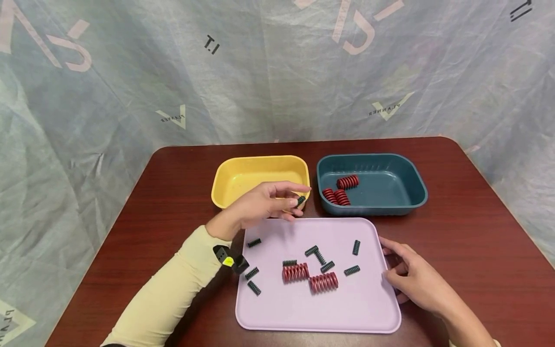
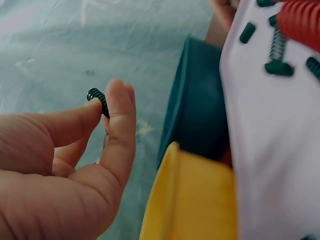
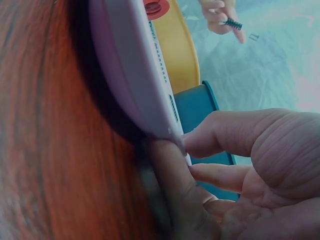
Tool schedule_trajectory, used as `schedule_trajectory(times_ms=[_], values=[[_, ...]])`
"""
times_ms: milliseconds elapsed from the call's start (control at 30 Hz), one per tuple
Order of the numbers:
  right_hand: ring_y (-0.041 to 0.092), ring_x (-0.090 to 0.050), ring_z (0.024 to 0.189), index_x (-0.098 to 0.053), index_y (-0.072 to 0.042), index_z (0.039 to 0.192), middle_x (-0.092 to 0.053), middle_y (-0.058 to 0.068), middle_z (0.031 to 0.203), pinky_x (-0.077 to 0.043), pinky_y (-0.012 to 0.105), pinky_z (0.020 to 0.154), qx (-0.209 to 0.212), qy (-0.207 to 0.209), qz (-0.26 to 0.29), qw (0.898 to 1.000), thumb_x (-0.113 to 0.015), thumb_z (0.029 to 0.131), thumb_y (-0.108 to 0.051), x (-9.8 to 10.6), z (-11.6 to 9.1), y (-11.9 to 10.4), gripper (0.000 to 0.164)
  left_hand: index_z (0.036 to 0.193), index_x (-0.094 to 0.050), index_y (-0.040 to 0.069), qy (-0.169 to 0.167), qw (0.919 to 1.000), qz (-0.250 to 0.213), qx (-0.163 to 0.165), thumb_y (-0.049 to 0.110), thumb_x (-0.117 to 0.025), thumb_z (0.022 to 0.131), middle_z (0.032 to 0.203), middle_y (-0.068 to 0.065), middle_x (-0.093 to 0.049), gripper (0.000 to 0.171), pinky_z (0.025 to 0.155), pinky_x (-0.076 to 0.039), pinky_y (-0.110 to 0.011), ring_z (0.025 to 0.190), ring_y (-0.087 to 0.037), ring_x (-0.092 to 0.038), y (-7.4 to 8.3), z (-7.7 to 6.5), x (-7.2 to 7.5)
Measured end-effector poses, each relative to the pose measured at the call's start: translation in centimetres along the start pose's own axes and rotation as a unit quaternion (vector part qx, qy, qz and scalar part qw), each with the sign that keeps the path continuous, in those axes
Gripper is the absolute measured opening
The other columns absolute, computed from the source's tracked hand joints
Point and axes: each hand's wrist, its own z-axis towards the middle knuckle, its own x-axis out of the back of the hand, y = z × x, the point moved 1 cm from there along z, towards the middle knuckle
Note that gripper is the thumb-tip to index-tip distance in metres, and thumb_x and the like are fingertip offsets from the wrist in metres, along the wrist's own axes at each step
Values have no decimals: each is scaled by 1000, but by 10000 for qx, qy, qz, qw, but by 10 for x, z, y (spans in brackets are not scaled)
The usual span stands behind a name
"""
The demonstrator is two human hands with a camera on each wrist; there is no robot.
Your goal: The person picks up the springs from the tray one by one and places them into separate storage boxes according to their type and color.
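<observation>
My left hand (image 1: 270,202) pinches a small dark green spring (image 1: 301,200) between thumb and fingers, over the near right corner of the yellow bin (image 1: 230,180). In the left wrist view the spring (image 2: 99,101) sticks out past the fingertips. My right hand (image 1: 416,277) grips the right edge of the pale purple tray (image 1: 277,311); the right wrist view has one finger (image 3: 172,165) under the rim and the thumb at its upper side. Two large red springs (image 1: 296,273) and several small green springs (image 1: 352,270) lie on the tray.
A dark teal bin (image 1: 381,210) with three red springs (image 1: 348,181) at its left side stands right of the yellow bin. Both bins sit behind the tray on the brown table (image 1: 468,207). A grey printed sheet (image 1: 277,72) hangs behind the table.
</observation>
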Motion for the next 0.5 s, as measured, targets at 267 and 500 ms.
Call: schedule_trajectory(times_ms=[267,500], values=[[26,-63,84,-34,-1,157,-40,25,136,-60,40,46,-106,-38,0,9999,-65,89,9,0,0,0,76,144,-58,1,282,9995,-26,113,1,-56,105,141,-14,-59,39,92,-61,-39,102,-25,-71,19,4,33],[26,-63,85,-34,-2,158,-41,24,136,-60,39,46,-117,-54,-31,9999,-66,89,9,1,1,0,76,145,-55,-1,258,9986,51,464,-3,-55,105,131,-18,-62,41,92,-60,-40,101,-24,-71,34,18,65]])
